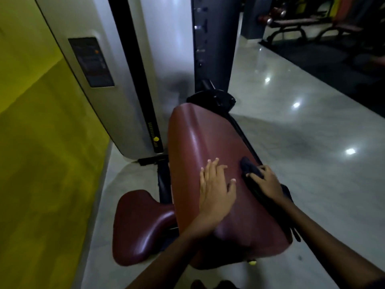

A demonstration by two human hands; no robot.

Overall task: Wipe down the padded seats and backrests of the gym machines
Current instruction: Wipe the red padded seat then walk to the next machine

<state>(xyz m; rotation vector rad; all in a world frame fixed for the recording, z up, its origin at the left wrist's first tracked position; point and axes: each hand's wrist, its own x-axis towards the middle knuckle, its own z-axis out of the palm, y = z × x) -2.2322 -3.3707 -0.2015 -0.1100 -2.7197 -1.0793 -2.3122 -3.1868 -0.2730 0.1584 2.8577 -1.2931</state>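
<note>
Both forearms bare; no sleeves, rings, or watch.

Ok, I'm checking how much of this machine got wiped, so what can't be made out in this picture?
Head view only:
- Wet or dry: the backrest and seat show no readable wipe marks in the dim light.
- The cloth: mostly under the right hand; dark, its size unclear.
- Backrest under the left hand is covered.
- The backrest's right edge and frame are lost in shadow.
- The panel label is blurred.
</note>
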